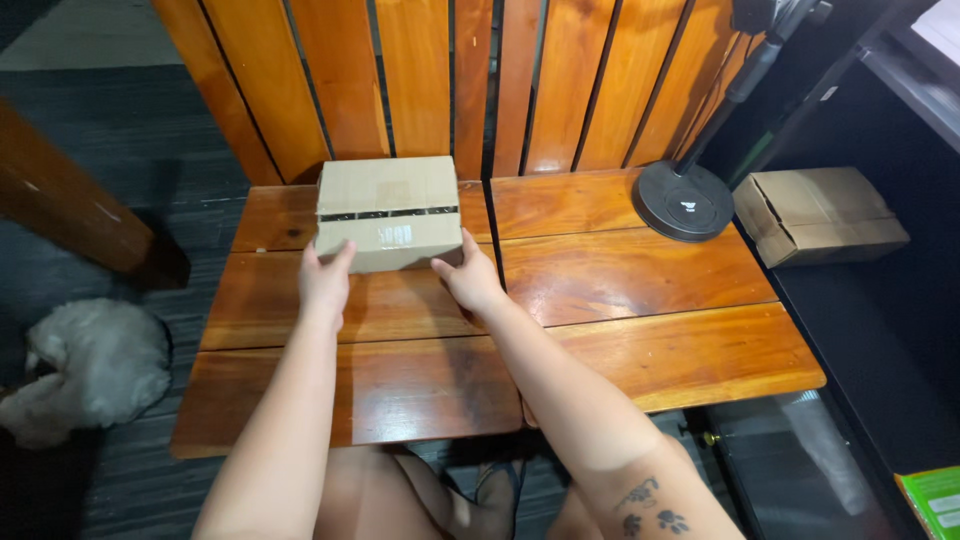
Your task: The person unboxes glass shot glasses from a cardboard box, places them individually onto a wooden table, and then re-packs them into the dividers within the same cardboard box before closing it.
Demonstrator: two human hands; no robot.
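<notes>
Okay, I've got left hand [325,280] and right hand [470,278] gripping the box [388,212] sides, near the bench's [620,330] back edge.

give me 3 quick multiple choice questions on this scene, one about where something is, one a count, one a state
1. Where does the round black stand base sit?
A. on the wooden seat, to the right of the taped box
B. on top of the taped box
C. on the floor beside the white dog

2. How many cardboard boxes are in view?
A. one
B. two
C. four

3. How do the hands meet the taped cardboard box?
A. both lie flat on its top
B. only one touches it
C. left hand and right hand press its two near corners

Answers:
1. A, the base rests on the right wooden slats beside the box.
2. B, the taped box and a second box on the dark shelf at right.
3. C, each hand is against one near corner.
</notes>
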